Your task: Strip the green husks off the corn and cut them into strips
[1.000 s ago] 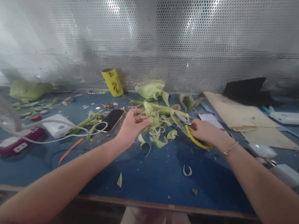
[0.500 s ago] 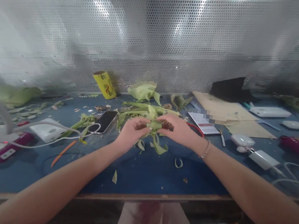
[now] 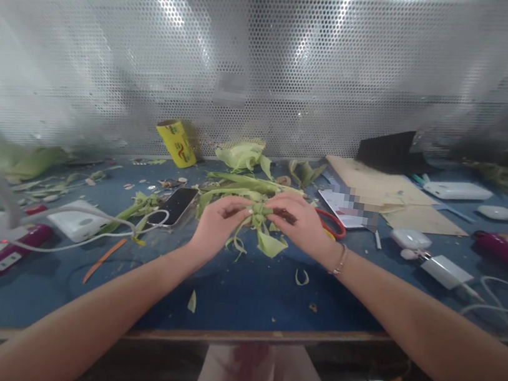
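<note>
Between the fingertips of both hands is a small bundle of folded green leaf strips (image 3: 259,214), with a broad loose end hanging toward the right and thin curled strips below. My left hand (image 3: 215,224) pinches its left side with thumb and fingers. From the other side my right hand (image 3: 299,223), a bracelet on its wrist, pinches the bundle too. Just behind lie more long green leaves (image 3: 254,185) and a pale green leaf (image 3: 242,155). How the strips are tucked inside the bundle is too small to make out.
A dark phone (image 3: 177,206) lies left of the hands, near a white cable and purple power strip (image 3: 3,256). A yellow tube (image 3: 176,143) leans near the perforated metal screen (image 3: 291,63). Right are a lit phone (image 3: 339,206), red ring (image 3: 335,222), cardboard (image 3: 424,219) and white charger (image 3: 448,271).
Both hands have drawn their fingertips closer on the leaf bundle, which has turned so its loose end spreads more to the right. My right hand sits slightly lower and further left.
</note>
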`<state>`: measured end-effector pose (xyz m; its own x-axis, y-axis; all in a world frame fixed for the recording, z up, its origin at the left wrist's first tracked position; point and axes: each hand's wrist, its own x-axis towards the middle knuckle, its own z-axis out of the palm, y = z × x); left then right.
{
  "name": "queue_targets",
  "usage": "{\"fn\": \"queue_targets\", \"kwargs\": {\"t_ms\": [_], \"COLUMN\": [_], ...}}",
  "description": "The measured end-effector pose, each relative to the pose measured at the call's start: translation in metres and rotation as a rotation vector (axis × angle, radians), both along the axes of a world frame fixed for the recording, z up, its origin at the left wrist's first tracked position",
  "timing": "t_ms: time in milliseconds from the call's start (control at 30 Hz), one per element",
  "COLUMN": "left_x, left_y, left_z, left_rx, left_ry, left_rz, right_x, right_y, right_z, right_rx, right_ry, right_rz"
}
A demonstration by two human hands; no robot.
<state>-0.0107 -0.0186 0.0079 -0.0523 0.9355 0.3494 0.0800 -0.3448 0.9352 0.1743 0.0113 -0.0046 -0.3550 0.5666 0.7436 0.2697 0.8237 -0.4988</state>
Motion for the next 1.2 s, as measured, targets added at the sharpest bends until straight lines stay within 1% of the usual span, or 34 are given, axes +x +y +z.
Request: {"fn": "queue_targets", "kwargs": {"t_ms": [133,333,400,533,600,667,767,833,900,967,1100,1133,1200], "left_x": [-0.004,-0.007,-0.006,-0.005,-0.005,-0.006,-0.007,-0.007,-0.008,-0.008,-0.006,-0.005,-0.002], "left_y": [0.002,0.001,0.0,-0.001,-0.001,0.0,0.002,0.003,0.005,0.005,0.003,0.003,0.003], "left_z": [0.001,0.004,0.004,0.004,0.003,0.001,-0.003,-0.006,-0.008,-0.009,-0.004,-0.003,0.0], "left_rx": [0.016,0.012,0.025,0.078,0.115,0.146,0.188,0.222,0.249,0.243,0.12,0.086,0.039], "left_ry": [0.049,0.0,-0.002,0.042,0.059,0.075,0.13,0.185,0.232,0.24,0.176,0.17,0.18], "left_rz": [-0.02,-0.165,-0.155,-0.069,-0.055,-0.047,-0.039,-0.053,-0.073,-0.101,-0.197,-0.199,-0.139], "right_x": [-0.002,-0.002,-0.001,-0.001,-0.003,-0.005,-0.008,-0.01,-0.011,-0.012,-0.012,-0.013,-0.014], "right_y": [-0.004,-0.01,-0.01,-0.007,-0.006,-0.005,-0.005,-0.004,-0.003,-0.001,0.001,0.001,-0.001], "right_z": [0.002,0.004,0.003,0.0,0.0,0.001,0.003,0.004,0.004,0.002,-0.001,-0.002,-0.002], "right_rx": [-0.009,-0.107,-0.1,-0.062,-0.114,-0.229,-0.411,-0.462,-0.446,-0.42,-0.384,-0.37,-0.336], "right_ry": [0.04,0.086,0.079,0.095,0.126,0.164,0.21,0.199,0.17,0.154,0.162,0.158,0.125], "right_rz": [-0.024,0.004,0.022,0.099,0.145,0.174,0.182,0.172,0.157,0.136,0.089,0.077,0.058]}}
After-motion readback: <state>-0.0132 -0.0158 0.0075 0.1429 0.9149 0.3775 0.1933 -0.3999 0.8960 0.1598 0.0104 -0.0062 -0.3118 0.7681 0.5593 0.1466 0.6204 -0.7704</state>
